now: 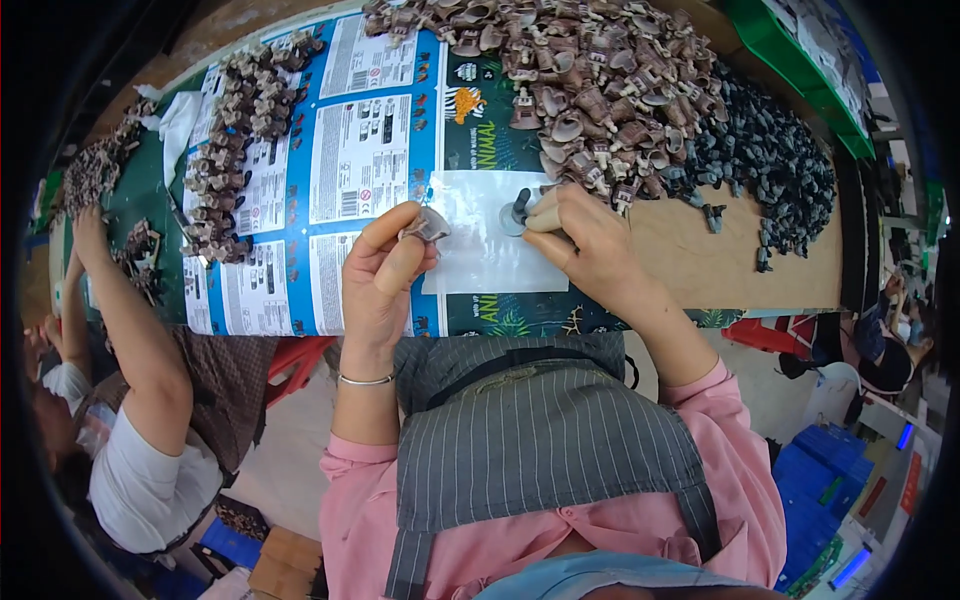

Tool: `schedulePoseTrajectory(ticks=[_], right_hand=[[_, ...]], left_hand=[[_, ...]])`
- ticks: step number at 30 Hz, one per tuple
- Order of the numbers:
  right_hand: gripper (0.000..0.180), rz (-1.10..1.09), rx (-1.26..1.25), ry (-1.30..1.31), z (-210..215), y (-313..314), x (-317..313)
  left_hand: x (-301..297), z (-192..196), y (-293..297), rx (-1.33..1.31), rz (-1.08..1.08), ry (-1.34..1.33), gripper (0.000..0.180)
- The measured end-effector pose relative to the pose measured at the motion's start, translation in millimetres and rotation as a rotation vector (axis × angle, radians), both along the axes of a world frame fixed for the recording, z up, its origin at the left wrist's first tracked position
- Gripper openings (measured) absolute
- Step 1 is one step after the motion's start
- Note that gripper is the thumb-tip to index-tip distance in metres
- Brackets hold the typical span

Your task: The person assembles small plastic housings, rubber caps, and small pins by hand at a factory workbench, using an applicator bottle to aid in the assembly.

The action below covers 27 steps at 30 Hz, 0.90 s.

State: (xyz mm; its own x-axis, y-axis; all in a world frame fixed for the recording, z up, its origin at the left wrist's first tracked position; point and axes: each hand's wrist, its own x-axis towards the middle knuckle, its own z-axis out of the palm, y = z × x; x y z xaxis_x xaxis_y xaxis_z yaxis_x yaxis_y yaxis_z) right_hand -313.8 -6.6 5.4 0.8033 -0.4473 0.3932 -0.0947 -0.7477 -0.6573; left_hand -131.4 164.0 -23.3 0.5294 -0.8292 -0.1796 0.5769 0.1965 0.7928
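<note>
brown toy pile (pixel 590 80) ahead, bare board (pixel 720 260) right

A heap of brown toy figures (pixel 590 85) was piled at twelve o'clock, a dark grey heap (pixel 770 165) at two. Printed cardboard sheets (pixel 345 170) were spread at eleven. A co-worker's arm (pixel 130 320) was stretched out at nine.

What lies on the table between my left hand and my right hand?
In the head view, only a clear plastic sheet lies between the left hand and right hand.
</note>
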Motion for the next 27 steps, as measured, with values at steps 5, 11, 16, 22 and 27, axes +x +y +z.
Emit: schedulePoseTrajectory(ticks=[5, 11, 16, 22, 27], right_hand=[[0.019, -0.053, -0.241, 0.104, 2, 4, 7], [0.016, 0.034, -0.179, 0.060, 5, 1, 4], [0.015, 0.004, -0.282, 0.110, 6, 3, 6], [0.015, -0.020, -0.229, 0.113, 1, -1, 4], [0.016, 0.004, -0.151, 0.024, 2, -6, 3]], left_hand=[[-3, 3, -2, 0.047, -0.006, -0.068, 0.035], [-4, 6, -2, 0.056, -0.030, -0.079, 0.037], [-10, 6, -3, 0.071, -0.029, -0.153, 0.036], [-10, 5, -5, 0.086, -0.042, -0.168, 0.035], [-11, 11, -5, 0.117, -0.043, -0.165, 0.034]])
